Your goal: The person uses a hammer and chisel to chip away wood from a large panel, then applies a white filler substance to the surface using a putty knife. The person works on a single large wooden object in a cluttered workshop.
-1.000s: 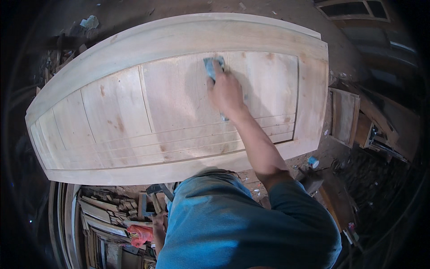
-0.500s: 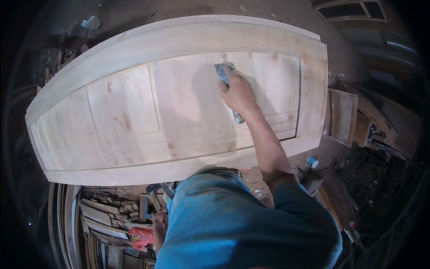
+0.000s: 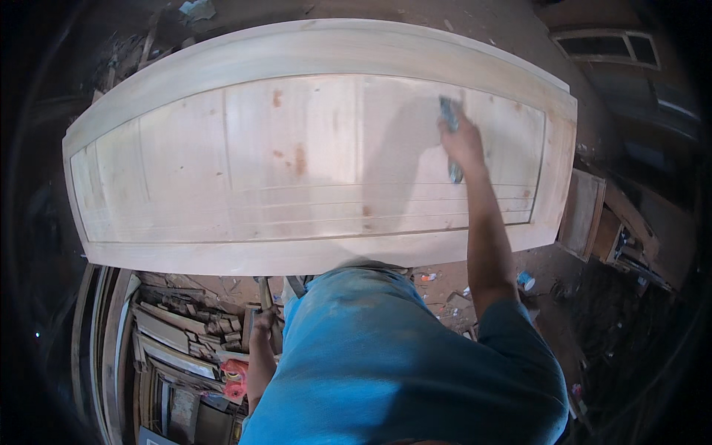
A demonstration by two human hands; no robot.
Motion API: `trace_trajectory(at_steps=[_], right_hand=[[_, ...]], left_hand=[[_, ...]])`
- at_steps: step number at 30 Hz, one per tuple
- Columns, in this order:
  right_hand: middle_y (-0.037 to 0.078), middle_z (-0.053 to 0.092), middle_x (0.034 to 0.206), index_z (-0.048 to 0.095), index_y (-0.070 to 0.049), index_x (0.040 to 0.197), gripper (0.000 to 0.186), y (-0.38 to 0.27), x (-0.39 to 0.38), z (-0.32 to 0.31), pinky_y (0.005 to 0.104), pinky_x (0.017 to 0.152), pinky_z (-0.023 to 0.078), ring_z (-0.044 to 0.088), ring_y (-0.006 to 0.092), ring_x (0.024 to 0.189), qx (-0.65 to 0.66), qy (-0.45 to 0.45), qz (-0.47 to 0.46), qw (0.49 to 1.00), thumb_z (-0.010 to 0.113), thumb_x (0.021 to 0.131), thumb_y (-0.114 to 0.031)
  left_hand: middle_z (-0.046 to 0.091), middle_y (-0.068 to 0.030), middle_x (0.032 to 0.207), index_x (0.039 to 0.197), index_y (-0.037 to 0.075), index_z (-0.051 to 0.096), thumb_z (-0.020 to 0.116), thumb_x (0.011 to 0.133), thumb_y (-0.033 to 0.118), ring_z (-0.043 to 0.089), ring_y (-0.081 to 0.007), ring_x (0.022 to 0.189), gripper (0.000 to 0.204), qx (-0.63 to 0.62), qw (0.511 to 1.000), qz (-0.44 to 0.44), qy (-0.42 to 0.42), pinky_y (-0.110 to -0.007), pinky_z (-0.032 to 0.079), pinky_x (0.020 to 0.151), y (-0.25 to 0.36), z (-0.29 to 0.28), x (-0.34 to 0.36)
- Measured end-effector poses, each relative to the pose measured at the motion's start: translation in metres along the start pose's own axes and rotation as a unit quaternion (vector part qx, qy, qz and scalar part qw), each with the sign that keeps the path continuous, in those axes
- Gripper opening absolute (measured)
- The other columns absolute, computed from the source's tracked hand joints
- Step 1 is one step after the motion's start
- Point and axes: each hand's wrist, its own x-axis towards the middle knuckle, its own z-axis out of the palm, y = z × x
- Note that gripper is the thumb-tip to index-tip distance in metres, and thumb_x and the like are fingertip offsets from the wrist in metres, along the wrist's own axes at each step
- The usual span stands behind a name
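Note:
A pale wooden door panel (image 3: 297, 174) with grooved boards and brown patches lies flat before me. My right hand (image 3: 463, 141) is closed round a putty knife (image 3: 450, 115), its grey-blue blade pointing to the panel's far side. The knife's end (image 3: 455, 175) sticks out below my fist, and both are slightly blurred over the right part of the boards. Low at my left side, my left hand (image 3: 262, 322) is wrapped round the wooden handle of what looks like a hammer (image 3: 265, 292). Its head is mostly hidden near the door's front edge.
Stacked wood offcuts and long boards (image 3: 167, 326) lie on the floor at lower left, with a red plastic bag (image 3: 235, 378). To the right stand a framed wooden panel (image 3: 581, 215) and a small blue-and-white tub (image 3: 526, 280). A wooden frame (image 3: 604, 47) lies at far right.
My right hand has moved right across the panel with the putty knife, which now stands more upright in view. My view has shifted a little; my left hand still holds the handle.

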Motion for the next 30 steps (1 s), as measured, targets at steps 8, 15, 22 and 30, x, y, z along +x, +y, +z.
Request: trace_trajectory(at_steps=[8, 15, 22, 30], right_hand=[[0.03, 0.07, 0.112, 0.058, -0.003, 0.142, 0.055, -0.181, -0.092, 0.102, 0.05, 0.096, 0.054, 0.068, 0.0467, 0.107, 0.015, -0.097, -0.044, 0.994, 0.068, 0.093, -0.027], [0.034, 0.068, 0.115, 0.056, -0.002, 0.143, 0.057, -0.229, -0.043, 0.111, 0.0504, 0.098, 0.054, 0.067, 0.0472, 0.11, -0.029, -0.055, -0.063, 0.996, 0.065, 0.094, -0.03], [0.033, 0.069, 0.114, 0.055, -0.005, 0.145, 0.059, -0.261, -0.033, 0.118, 0.0492, 0.099, 0.053, 0.067, 0.0459, 0.111, -0.02, -0.118, -0.023, 0.993, 0.065, 0.094, -0.032], [0.03, 0.071, 0.111, 0.056, -0.002, 0.143, 0.057, -0.308, -0.065, 0.132, 0.0481, 0.098, 0.054, 0.068, 0.0466, 0.107, -0.011, -0.165, -0.042, 0.985, 0.065, 0.094, -0.031]], left_hand=[[0.062, -0.0057, 0.071, 0.074, 0.005, 0.068, 0.073, 0.076, 0.014, 0.056, -0.0201, 0.059, 0.01, -0.027, 0.999, 0.039, 0.011, -0.037, 0.044, 0.055, 0.024, -0.044, 0.029], [0.061, -0.0061, 0.072, 0.08, 0.004, 0.069, 0.076, 0.071, 0.02, 0.056, -0.022, 0.062, 0.019, 0.01, 0.999, -0.031, 0.026, -0.039, 0.046, 0.058, 0.011, -0.104, 0.078], [0.068, -0.0148, 0.078, 0.086, 0.004, 0.07, 0.069, 0.075, 0.027, 0.063, -0.0302, 0.066, 0.025, 0.07, 0.996, -0.053, -0.016, -0.042, 0.052, 0.063, 0.03, -0.123, 0.079], [0.063, -0.007, 0.08, 0.085, 0.004, 0.071, 0.077, 0.069, 0.024, 0.058, -0.0241, 0.071, 0.026, 0.031, 0.999, -0.018, -0.04, -0.04, 0.049, 0.065, 0.032, -0.141, 0.108]])
